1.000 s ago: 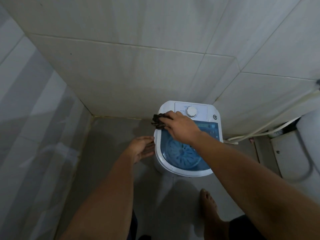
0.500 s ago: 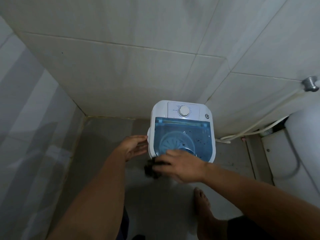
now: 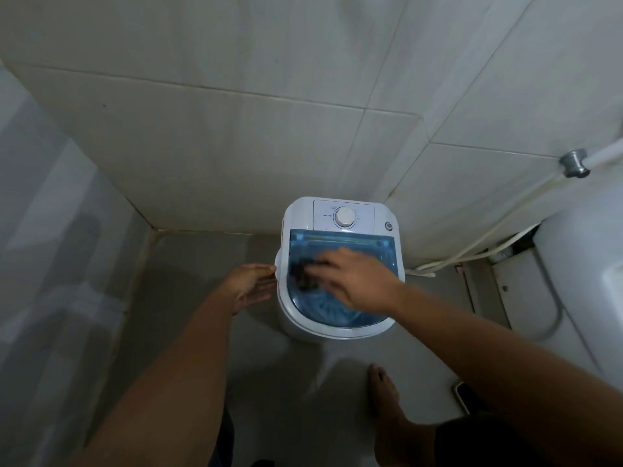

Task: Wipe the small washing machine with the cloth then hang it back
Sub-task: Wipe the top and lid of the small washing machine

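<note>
- My right hand (image 3: 357, 281) presses the dark cloth (image 3: 305, 276) onto the blue lid (image 3: 340, 244) of the small washing machine (image 3: 340, 264), fingers over it; whether they curl round it, blur hides.
- My left hand (image 3: 251, 286), fingers straight, rests against the machine's left side, probably steadying it.
- Hanging comes later.

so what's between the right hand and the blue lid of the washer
The dark cloth, held under the right hand against the blue lid of the washing machine. The head view shows it, though blurred.
</note>
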Demonstrator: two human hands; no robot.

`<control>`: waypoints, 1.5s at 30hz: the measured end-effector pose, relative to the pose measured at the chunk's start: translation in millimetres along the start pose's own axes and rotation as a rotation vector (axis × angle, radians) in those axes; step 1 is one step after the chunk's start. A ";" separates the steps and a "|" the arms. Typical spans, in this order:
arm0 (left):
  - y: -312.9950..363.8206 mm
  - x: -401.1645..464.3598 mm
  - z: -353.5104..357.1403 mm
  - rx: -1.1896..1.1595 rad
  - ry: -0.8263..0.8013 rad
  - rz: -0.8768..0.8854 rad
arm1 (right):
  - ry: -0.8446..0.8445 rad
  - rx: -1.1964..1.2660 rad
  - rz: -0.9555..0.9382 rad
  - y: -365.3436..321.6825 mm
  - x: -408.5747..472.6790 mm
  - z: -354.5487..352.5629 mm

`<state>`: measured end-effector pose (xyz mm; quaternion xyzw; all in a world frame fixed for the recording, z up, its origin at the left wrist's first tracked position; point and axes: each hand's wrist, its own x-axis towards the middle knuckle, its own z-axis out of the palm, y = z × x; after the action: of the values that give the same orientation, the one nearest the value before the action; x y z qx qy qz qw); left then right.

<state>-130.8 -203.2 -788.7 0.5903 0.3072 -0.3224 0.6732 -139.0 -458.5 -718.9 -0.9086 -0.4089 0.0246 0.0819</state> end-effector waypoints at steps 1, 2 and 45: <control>0.2 0.3 0.6 0.012 0.008 0.006 | 0.054 0.005 0.129 6.9 18.9 -1.0; 0.3 0.5 1.1 0.024 0.016 0.011 | 0.089 0.016 0.248 11.2 35.2 1.4; 3.3 2.2 5.6 0.099 0.063 0.027 | 0.264 0.229 0.645 -41.6 3.2 61.6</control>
<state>-126.6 -208.6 -787.9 0.6369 0.3040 -0.3093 0.6374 -174.6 -421.1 -772.5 -0.9711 -0.0819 -0.0224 0.2232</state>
